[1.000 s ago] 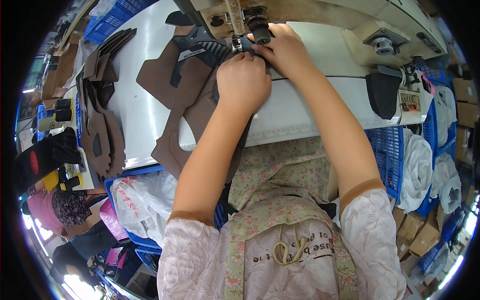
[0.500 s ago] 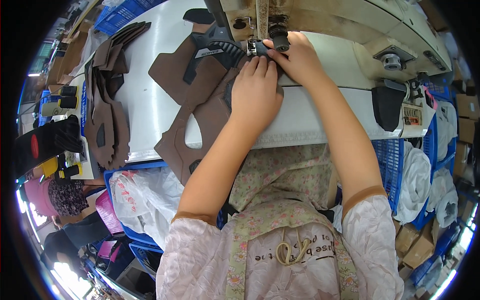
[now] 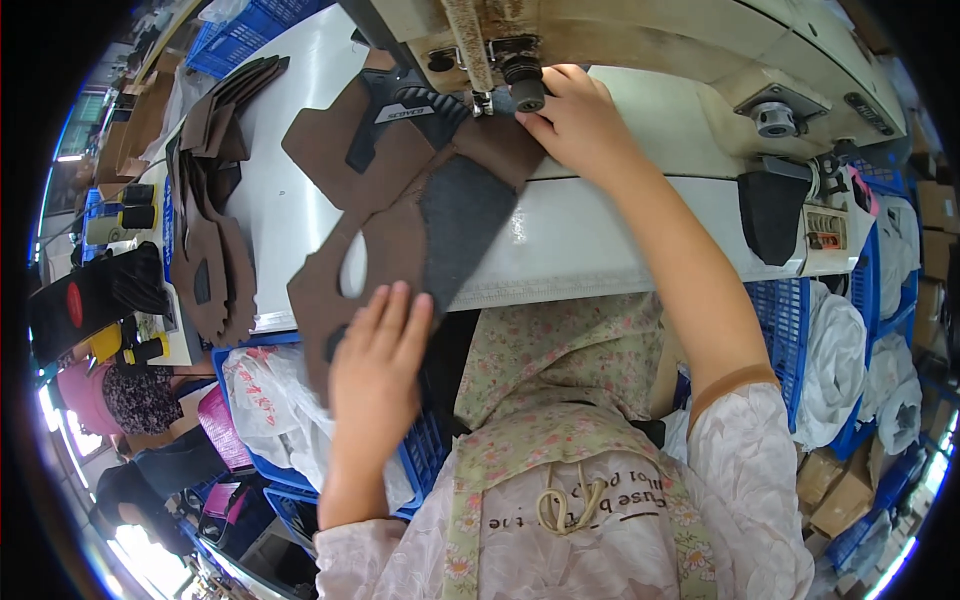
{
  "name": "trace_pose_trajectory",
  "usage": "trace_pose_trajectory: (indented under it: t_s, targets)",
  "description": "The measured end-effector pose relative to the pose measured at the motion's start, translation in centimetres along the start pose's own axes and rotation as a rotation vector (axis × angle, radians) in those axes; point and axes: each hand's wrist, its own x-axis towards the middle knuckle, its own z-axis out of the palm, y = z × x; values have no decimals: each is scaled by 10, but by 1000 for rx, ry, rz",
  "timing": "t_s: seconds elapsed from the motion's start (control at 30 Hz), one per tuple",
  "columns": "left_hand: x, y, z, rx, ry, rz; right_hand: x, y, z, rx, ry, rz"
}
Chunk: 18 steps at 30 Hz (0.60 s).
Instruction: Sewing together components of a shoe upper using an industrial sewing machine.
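Pale pink lace-patterned sleeves with tan cuffs, green floral apron, bare forearms, cream drawstring bow

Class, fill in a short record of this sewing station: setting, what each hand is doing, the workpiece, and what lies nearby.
Setting: white sewing table under a cream industrial sewing machine
Left hand: flat on the near end of the brown cut leather-like piece
Right hand: at the needle area, fingertips on that piece
Nearby: stack of brown cut pieces; blue plastic crates
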Motion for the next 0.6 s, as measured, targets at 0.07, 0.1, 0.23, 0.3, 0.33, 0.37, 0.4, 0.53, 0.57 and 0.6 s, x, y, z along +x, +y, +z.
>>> trace_pose_trajectory:
  t_s: [0.07,0.1,0.23,0.3,0.33,0.37,0.4,0.53,0.57,0.6]
  targets:
    - [13,-13,-32,153,56,-5,-4,2,-1,-56,-26,-15]
    - [20,-17,-49,275,78,11,-5,3,-3,-122,1,-64]
    - [50,-71,-90,553,82,224,-6,-20,-9,-176,37,-105]
    - [58,-103,-96,643,125,230,-8,-36,-13,-162,-16,-81]
    - [62,-115,-96,670,155,205,-9,-40,-15,-155,-75,-53]
    - [67,-128,-91,701,197,212,-12,-41,-8,-177,32,-87]
    - [71,-140,-86,705,194,211,-11,-45,-8,-171,34,-87]
    - [85,-168,-51,676,263,149,-15,-54,-12,-155,-45,-51]
    - [84,-169,-41,717,149,31,-16,-55,-11,-144,-35,-63]
    - [84,-171,-31,752,34,-86,-16,-55,-10,-146,-37,-61]
